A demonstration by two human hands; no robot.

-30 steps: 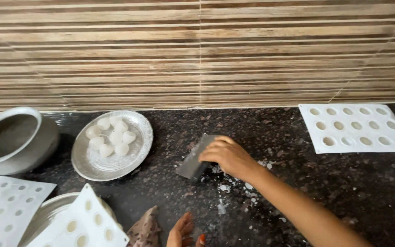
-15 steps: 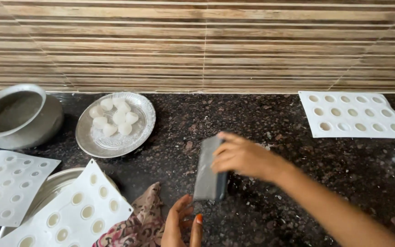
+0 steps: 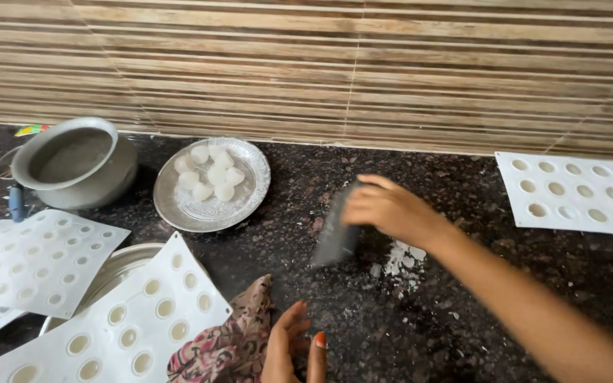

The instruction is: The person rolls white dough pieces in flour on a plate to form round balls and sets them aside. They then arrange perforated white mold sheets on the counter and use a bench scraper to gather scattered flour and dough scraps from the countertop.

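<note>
Right hand [image 3: 390, 210] grips the scraper [image 3: 336, 237], now pulled toward six o'clock, gathering white crumbs [image 3: 402, 260] on the counter [image 3: 462, 184]; left hand [image 3: 294, 349] has come up open at the edge below.

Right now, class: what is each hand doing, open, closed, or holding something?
Left hand: open, holding nothing, beside the patterned cloth.
Right hand: closed on the grey scraper.
</note>
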